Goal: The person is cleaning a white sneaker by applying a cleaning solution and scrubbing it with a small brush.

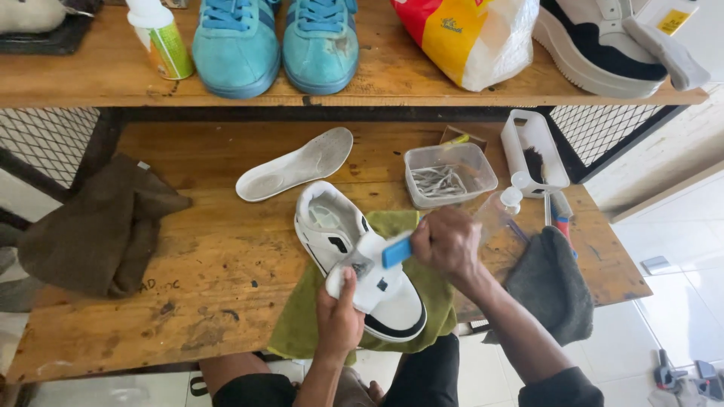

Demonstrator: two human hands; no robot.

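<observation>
A white sneaker (339, 226) with black trim lies on a green cloth (434, 294) on the wooden table (204, 249). My left hand (337, 320) grips the sneaker's tongue and holds it up. My right hand (446, 241) is closed on a blue brush (396, 250) whose head touches the tongue. A white insole (296, 163) lies apart, behind the shoe.
A brown cloth (98, 226) lies at the left, a grey cloth (554, 283) at the right. Behind sit a clear tub (450, 175), a white tray (534, 151) and a clear bottle (501, 211). The upper shelf holds teal sneakers (275, 41), a spray bottle (162, 38), a plastic bag (471, 38).
</observation>
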